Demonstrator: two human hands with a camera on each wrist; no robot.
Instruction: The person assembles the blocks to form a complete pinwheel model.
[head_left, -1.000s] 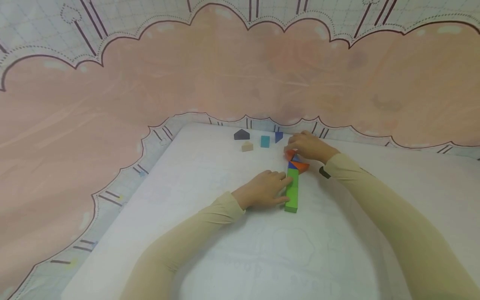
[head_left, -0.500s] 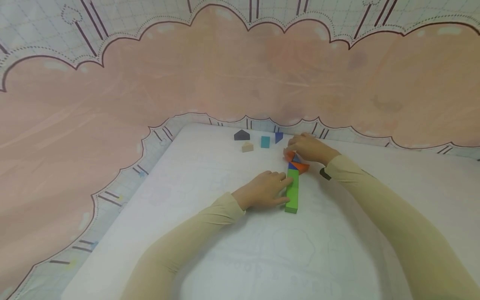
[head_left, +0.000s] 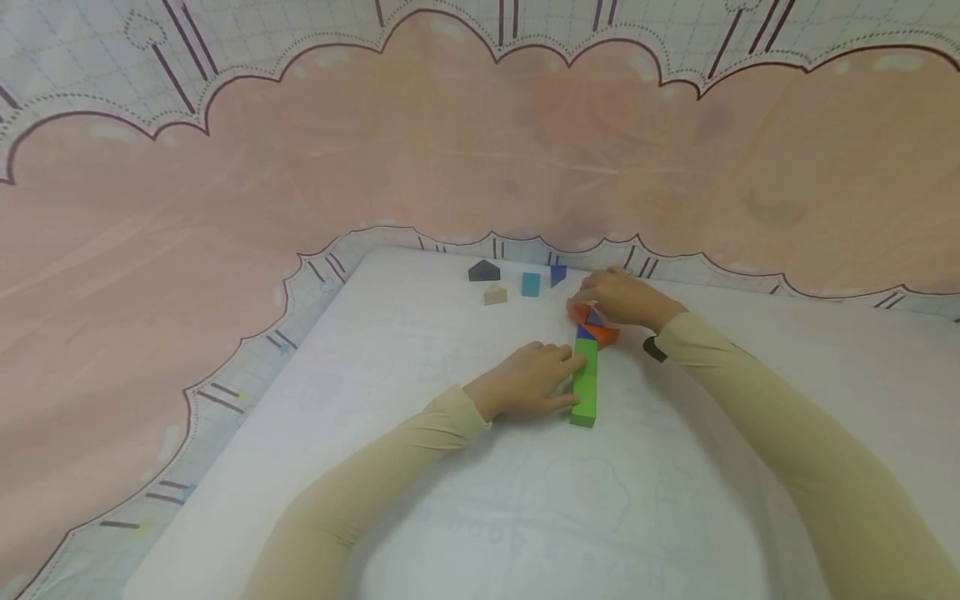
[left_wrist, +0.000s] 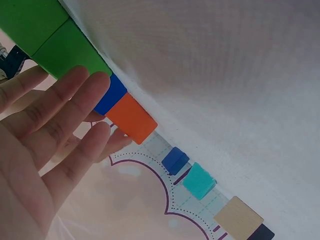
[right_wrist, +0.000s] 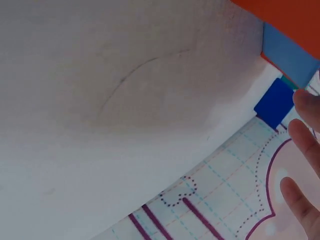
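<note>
A row of blocks runs away from me on the white tabletop (head_left: pixel 450 333). Two green blocks (head_left: pixel 587 392) form its near end, and the extended fingers of my left hand (head_left: pixel 528 382) touch their left side. Beyond them lie a small blue triangular block (head_left: pixel 584 332) and an orange triangular block (head_left: pixel 603 335). My right hand (head_left: pixel 621 298) curls over the far end and pinches another orange block (head_left: pixel 579 312), partly covered by the fingers. Beside it sits a lighter blue block (right_wrist: pixel 290 55). The right thumb is mostly hidden.
Left of the right hand, near the back edge, lie a dark blue block (head_left: pixel 558 276), a teal block (head_left: pixel 531 284), a beige block (head_left: pixel 495 294) and a dark grey block (head_left: pixel 483 271). A dark object (head_left: pixel 655 348) shows under the right wrist. A patterned pink sheet (head_left: pixel 480 150) rises behind.
My right hand and wrist have shifted slightly to the right, fingers still at the far orange block. The left hand and the green blocks keep their places.
</note>
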